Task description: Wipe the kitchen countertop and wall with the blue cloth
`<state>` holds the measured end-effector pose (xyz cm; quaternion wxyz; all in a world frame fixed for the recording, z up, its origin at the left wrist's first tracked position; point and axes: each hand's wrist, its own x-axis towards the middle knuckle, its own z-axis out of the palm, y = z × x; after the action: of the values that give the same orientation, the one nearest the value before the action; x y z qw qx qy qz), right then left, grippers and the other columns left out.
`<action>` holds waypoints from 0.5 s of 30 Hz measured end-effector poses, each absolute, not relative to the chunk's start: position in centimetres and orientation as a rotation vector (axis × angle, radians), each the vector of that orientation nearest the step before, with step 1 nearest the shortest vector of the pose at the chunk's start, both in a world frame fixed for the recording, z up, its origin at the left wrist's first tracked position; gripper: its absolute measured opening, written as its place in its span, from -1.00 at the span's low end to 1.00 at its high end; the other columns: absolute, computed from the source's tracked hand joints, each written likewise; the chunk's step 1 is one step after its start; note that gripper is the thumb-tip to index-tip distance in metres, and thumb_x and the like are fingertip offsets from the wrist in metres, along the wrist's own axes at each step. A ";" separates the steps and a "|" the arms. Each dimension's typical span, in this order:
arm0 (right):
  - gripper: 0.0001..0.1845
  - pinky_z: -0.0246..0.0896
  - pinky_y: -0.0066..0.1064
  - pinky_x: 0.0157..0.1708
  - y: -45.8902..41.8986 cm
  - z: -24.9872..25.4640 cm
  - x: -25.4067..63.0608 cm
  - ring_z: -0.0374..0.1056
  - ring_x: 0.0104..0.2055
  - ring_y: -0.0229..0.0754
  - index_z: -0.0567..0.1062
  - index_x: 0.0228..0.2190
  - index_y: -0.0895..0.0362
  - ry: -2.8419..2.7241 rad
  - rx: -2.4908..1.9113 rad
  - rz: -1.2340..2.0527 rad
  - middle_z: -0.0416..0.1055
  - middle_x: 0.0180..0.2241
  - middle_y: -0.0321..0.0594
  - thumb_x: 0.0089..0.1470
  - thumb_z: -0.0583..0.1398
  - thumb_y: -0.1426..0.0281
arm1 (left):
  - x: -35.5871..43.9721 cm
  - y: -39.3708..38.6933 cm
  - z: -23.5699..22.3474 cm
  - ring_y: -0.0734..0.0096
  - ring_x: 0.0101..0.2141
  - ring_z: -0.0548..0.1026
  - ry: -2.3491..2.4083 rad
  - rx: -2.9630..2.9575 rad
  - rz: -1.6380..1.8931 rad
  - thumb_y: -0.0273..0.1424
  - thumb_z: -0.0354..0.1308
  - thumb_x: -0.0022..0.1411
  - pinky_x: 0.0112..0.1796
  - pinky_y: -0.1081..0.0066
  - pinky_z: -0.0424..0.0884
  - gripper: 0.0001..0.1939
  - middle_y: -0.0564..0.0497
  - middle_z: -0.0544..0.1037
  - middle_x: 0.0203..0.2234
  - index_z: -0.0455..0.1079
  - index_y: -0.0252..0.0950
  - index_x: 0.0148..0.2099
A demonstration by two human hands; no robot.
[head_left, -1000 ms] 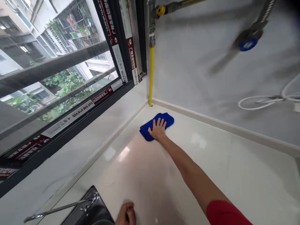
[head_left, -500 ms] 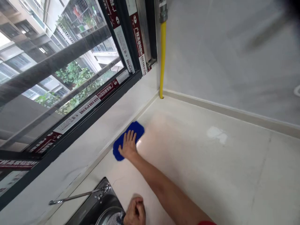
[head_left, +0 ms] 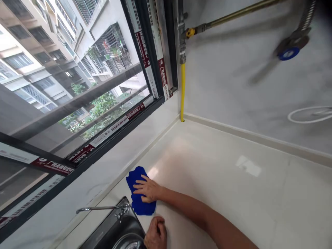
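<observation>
A blue cloth (head_left: 141,207) lies spread on the pale countertop (head_left: 223,193), close to the ledge under the window. My right hand (head_left: 147,188) rests flat on top of it, palm down, fingers spread and pointing left. Part of the cloth is hidden beneath the palm. Lower down, my left hand (head_left: 156,232) is curled into a loose fist at the right edge of the metal sink (head_left: 103,230); nothing shows between its fingers. A slim chrome faucet (head_left: 101,208) rises at the sink's back corner, between the cloth and the window ledge.
The dark window frame (head_left: 114,138) runs diagonally along the left. A yellow pipe (head_left: 183,91) enters the counter at the back corner. On the grey wall are a brass-coloured pipe (head_left: 238,14), a blue-capped valve (head_left: 288,53) and a white loop (head_left: 295,121).
My right hand has drawn the cloth back toward the sink and turned so its fingers point left. The cloth has changed shape. My left hand stays by the sink; the camera view has tilted upward.
</observation>
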<state>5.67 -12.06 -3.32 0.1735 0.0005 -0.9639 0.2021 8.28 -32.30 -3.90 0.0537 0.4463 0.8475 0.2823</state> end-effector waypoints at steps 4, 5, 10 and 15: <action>-0.57 -0.40 0.12 0.32 -11.6 -2.9 4.6 0.07 0.30 -0.08 0.37 0.10 -0.08 -2.705 -0.070 0.546 0.32 0.21 -0.33 0.19 0.11 0.32 | 8.4 -32.1 -3.2 0.52 -0.48 0.53 2.572 1.308 0.806 -0.42 -0.04 0.25 -0.43 0.52 0.33 -0.72 0.18 0.62 -0.45 0.50 -0.11 -0.34; -0.59 -0.33 0.11 0.30 -11.3 -2.7 3.9 0.07 0.29 -0.09 0.37 0.09 -0.08 -2.694 -0.148 0.547 0.32 0.21 -0.35 0.20 0.11 0.34 | 8.4 -32.1 -3.1 0.51 -0.49 0.53 2.579 1.299 0.796 -0.41 -0.04 0.25 -0.43 0.52 0.33 -0.72 0.18 0.62 -0.46 0.51 -0.11 -0.34; -0.60 0.06 0.04 0.06 -10.4 -0.8 1.1 0.23 0.08 0.02 0.41 0.01 0.09 -2.605 -0.474 0.559 0.37 0.09 -0.06 0.12 0.13 0.51 | 8.5 -32.3 -3.4 0.52 -0.55 0.48 2.608 1.343 0.847 -0.42 -0.06 0.24 -0.43 0.52 0.34 -0.72 0.17 0.60 -0.48 0.49 -0.11 -0.33; -0.59 0.09 -0.07 0.00 -11.9 1.0 -0.8 0.19 0.06 -0.04 0.30 0.14 0.02 -2.419 -0.497 0.499 0.27 0.16 -0.08 0.29 0.00 0.42 | 8.9 -32.1 -3.6 0.52 -0.57 0.46 2.668 1.296 0.955 -0.39 -0.07 0.26 -0.46 0.52 0.33 -0.71 0.14 0.58 -0.52 0.48 -0.14 -0.36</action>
<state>-0.75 -11.89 0.98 0.3062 -0.1878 -0.9140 0.1885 8.87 -32.07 -3.64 0.0129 0.4158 0.8561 0.3065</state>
